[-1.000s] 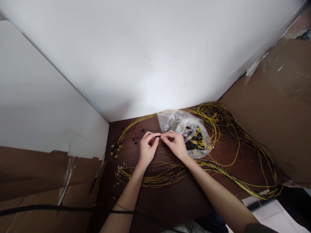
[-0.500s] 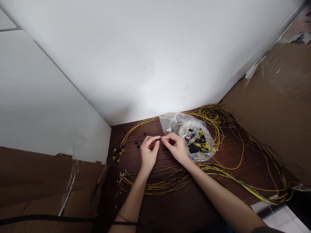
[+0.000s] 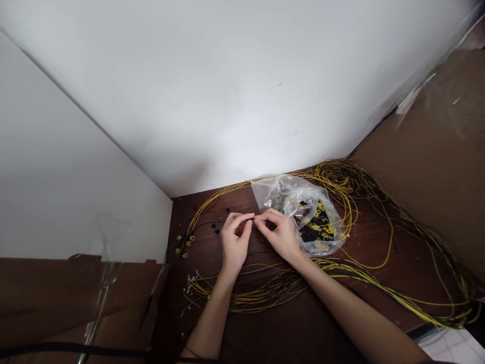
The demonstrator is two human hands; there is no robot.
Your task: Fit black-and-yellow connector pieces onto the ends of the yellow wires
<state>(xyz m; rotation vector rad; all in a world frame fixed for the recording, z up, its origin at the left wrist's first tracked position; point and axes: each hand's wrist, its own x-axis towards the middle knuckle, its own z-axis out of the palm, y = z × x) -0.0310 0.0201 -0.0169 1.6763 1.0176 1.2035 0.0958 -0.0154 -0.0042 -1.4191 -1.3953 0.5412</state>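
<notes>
My left hand [image 3: 235, 237] pinches a thin black wire between thumb and forefinger, above the dark brown table [image 3: 212, 253]. Fingertip to fingertip with it, my right hand [image 3: 278, 230] is also closed in a pinch; what it grips is too small to make out. Behind my right hand lies a clear plastic bag [image 3: 322, 246] with black and yellow connectors [image 3: 318, 227] in it. Several small black pieces [image 3: 217, 231] rest left of my left hand. Farther left are yellow connectors [image 3: 184, 255] on wire ends.
Yellow and black wires [image 3: 265, 298] run under my forearms to the right edge. A coiled wire bundle [image 3: 341, 177] lies at the back right. White panels [image 3: 242, 101] stand behind and left, cardboard [image 3: 435, 177] on the right and cardboard [image 3: 45, 293] at lower left.
The view has shifted slightly. Both hands stay pinched close together, with a small dark length now visible between the fingertips.
</notes>
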